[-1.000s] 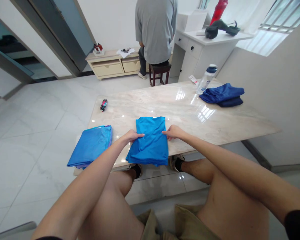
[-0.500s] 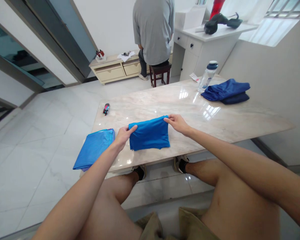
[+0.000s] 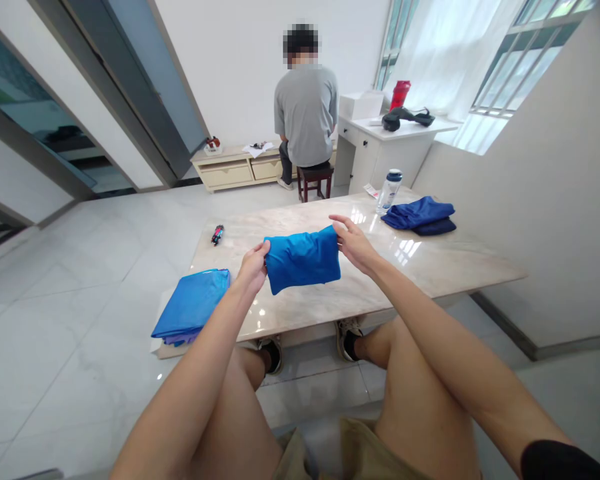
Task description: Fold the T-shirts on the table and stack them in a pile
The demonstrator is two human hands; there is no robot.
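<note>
A folded bright blue cloth (image 3: 303, 259) hangs in the air just above the marble table (image 3: 430, 267). My left hand (image 3: 253, 265) pinches its left edge. My right hand (image 3: 349, 241) grips its upper right corner. Both hands are closed on the fabric. A stack of folded blue cloths (image 3: 193, 312) lies on the table's near left corner, a short way left of my left hand.
A dark blue pile of cloth (image 3: 419, 217) and a water bottle (image 3: 389, 191) sit at the table's far right. A small dark object (image 3: 217, 235) lies at the far left. A person in a grey shirt (image 3: 306, 123) sits on a stool beyond, back turned.
The cloth lay flat on the table with my hands at its sides. It was folded in half, then lifted off the surface. The camera tilted upward.
</note>
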